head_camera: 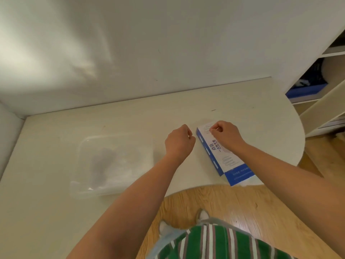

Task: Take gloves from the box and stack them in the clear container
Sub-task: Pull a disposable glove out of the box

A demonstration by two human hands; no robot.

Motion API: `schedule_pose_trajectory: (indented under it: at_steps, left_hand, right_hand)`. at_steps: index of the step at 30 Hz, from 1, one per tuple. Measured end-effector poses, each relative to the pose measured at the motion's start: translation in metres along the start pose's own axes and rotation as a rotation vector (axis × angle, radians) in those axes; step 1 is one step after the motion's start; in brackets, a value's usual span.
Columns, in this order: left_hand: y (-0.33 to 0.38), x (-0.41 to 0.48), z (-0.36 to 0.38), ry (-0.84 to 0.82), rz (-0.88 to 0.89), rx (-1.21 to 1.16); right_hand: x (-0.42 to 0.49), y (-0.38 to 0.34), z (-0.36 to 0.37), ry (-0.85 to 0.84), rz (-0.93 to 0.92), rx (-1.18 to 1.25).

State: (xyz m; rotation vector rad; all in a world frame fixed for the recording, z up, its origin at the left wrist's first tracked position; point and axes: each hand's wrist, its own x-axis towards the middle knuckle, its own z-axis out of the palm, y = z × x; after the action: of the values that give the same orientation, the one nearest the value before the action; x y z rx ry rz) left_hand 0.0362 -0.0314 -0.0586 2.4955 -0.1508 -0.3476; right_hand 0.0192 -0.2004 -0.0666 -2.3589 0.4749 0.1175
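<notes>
My right hand [226, 135] is curled over the far end of the glove box [228, 162], fingertips pinching something thin and pale that I take for a glove [210, 130]. My left hand [179, 142] is a loose fist just beside the box's far-left corner, with nothing visible in it. The box's long axis runs away from me, angled left. The clear container [93, 188] sits well apart to the left, so the carry goes leftward, and the left hand is nearer to it.
</notes>
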Motion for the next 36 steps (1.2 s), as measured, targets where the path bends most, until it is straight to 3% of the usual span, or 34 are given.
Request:
schedule_pose_trajectory:
  at_steps: [4,9,11,13,19,22,24,29,32,36]
  left_hand:
    - [0.022,0.002,0.033,-0.12,0.014,0.004]
    - [0.038,0.009,0.065,-0.235,0.025,0.013]
    - [0.041,0.01,0.072,-0.261,0.01,0.035]
    - [0.044,0.012,0.078,-0.274,-0.009,0.084]
    - [0.046,0.015,0.083,-0.287,-0.032,0.167]
    - [0.046,0.017,0.085,-0.284,-0.044,0.168]
    - [0.045,0.017,0.086,-0.281,-0.043,0.18]
    - [0.043,0.021,0.086,-0.316,-0.042,0.21]
    - [0.038,0.022,0.08,-0.331,-0.08,0.03]
    - [0.037,0.02,0.054,-0.033,-0.118,-0.469]
  right_hand:
    - [0.005,0.038,-0.015,0.077,0.107,-0.014]
    - [0.012,0.052,-0.015,-0.115,0.108,-0.139]
    - [0.015,0.055,-0.013,-0.108,0.083,-0.119]
    - [0.02,0.059,-0.015,-0.098,0.048,-0.057]
    - [0.032,0.05,-0.037,-0.052,0.051,0.459]
    - [0.035,0.056,-0.039,-0.26,0.136,0.323]
    - [0.033,0.059,-0.04,-0.32,0.081,0.265]
    - [0.034,0.046,-0.052,-0.267,-0.018,0.655]
    - [0.036,0.032,-0.057,-0.309,-0.024,0.773]
    - [0.034,0.019,-0.056,-0.35,-0.06,0.725]
